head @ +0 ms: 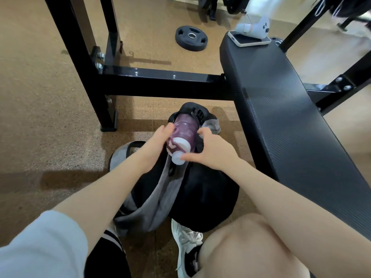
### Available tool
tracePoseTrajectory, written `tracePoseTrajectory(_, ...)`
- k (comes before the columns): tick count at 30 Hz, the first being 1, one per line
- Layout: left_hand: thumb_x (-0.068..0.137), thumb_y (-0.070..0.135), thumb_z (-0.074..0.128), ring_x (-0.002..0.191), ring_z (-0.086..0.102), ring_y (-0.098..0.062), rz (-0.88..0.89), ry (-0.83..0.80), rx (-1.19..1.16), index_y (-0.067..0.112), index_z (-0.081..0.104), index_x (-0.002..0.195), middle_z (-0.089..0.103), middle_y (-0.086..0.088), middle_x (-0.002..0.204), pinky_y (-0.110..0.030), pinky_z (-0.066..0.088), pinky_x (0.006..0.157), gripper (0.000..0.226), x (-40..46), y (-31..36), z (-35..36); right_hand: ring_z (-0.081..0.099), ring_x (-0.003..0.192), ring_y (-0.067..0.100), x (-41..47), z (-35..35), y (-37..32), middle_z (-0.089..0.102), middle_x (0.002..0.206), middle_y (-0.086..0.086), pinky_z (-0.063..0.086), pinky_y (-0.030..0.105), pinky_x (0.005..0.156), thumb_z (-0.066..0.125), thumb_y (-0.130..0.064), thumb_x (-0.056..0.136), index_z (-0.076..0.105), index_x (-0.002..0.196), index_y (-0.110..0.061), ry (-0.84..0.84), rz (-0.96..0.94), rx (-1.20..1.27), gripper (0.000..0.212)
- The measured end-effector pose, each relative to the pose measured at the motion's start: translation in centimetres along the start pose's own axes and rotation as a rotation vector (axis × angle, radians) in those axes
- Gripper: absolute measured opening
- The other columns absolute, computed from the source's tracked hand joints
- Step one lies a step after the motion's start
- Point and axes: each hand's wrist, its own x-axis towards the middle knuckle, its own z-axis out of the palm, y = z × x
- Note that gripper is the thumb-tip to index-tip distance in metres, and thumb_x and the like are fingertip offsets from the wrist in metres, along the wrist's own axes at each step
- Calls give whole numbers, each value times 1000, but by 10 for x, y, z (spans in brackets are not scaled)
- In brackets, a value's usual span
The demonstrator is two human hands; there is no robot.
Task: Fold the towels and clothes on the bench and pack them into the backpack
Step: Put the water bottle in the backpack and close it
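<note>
**Tight gap between bench and frame**

The backpack (202, 189) sits hemmed in: the black bench pad (281, 109) walls off the right of the frame, the steel crossbar (160, 83) and upright post (80, 63) close the upper left. Open floor (40, 127) lies at left. A phone (248, 38) and a weight plate (191, 38) crowd the top.

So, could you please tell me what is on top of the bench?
A phone lies at the far end of the bench, with a pale grey controller-like object on it. The rest of the pad is bare.
</note>
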Motion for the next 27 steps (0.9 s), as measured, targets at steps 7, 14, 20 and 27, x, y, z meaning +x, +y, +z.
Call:
tracePoseTrajectory(7, 84, 31, 62, 118, 46, -17, -55, 166, 681, 8, 44, 132, 48, -2, 127, -29, 40, 98, 57, -27, -54, -18, 63, 85, 25, -3, 15, -7, 57, 115, 7, 41, 27, 56, 45, -85, 65, 2, 149, -29, 182, -120, -430, 109)
tracePoseTrajectory(14, 79, 30, 65, 103, 54, -31, -28, 254, 1207, 6, 42, 110, 51, -14, 113, -36, 45, 74, 45, -29, -56, 1, 54, 110, 35, -2, 32, -24, 15, 152, 15, 41, 32, 68, 49, -82, 66, -5, 149, -27, 114, -31, -374, 113)
tracePoseTrajectory(20, 88, 23, 54, 96, 59, -32, 69, 343, 1031, 7, 61, 99, 65, -13, 99, -29, 37, 69, 20, -42, -29, -28, 49, 116, 32, 3, 38, -26, 33, 140, 14, 44, 36, 82, 53, -78, 67, 14, 146, -11, 179, -45, -356, 111)
tracePoseTrajectory(27, 89, 20, 55, 87, 59, -19, 125, 307, 759, 12, 65, 92, 65, -2, 91, -30, 42, 72, 13, -56, 4, -34, 47, 116, 34, 6, 22, -2, 33, 132, 16, 45, 39, 92, 72, -55, 69, 29, 134, -4, 161, 138, 89, 93)
